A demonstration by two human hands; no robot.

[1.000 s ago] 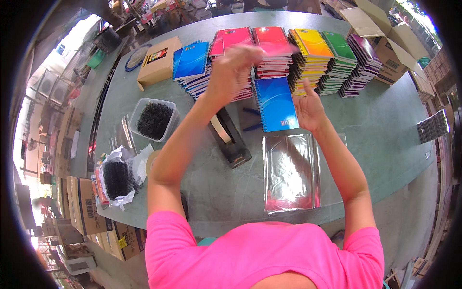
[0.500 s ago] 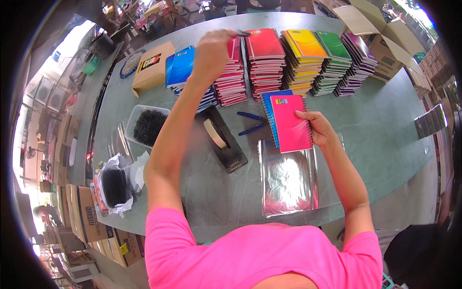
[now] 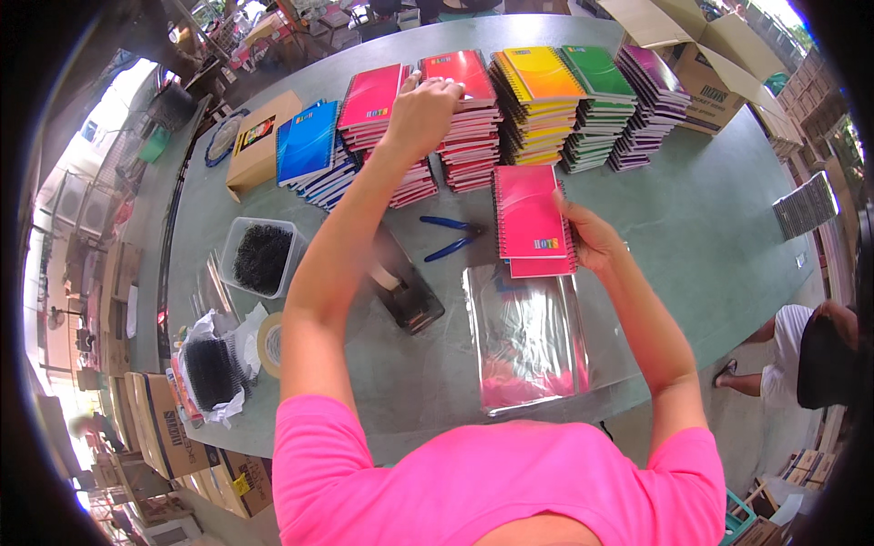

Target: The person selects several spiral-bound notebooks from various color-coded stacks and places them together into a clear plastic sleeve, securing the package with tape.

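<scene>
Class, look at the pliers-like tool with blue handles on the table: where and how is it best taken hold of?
The pliers-like tool with slim blue handles is likely best gripped around both handles together, coming from above and the person's left. It lies flat on the grey-green table, its handles spread in a V, their ends toward the left and its short head pointing right.

Left hand [image 3: 423,114] covers part of red notebook stack [image 3: 472,150]; grip unclear. Right hand [image 3: 592,237]: fingers mostly behind pink notebooks [image 3: 528,209]. Left forearm [image 3: 332,259] hides part of tape dispenser [image 3: 410,307]. Worktop [image 3: 710,237]: near edge partly behind pink shirt [image 3: 501,478]. Clutter [image 3: 259,27] past far edge too small to tell. Person [image 3: 790,350] past right edge cut by dark rim.
</scene>
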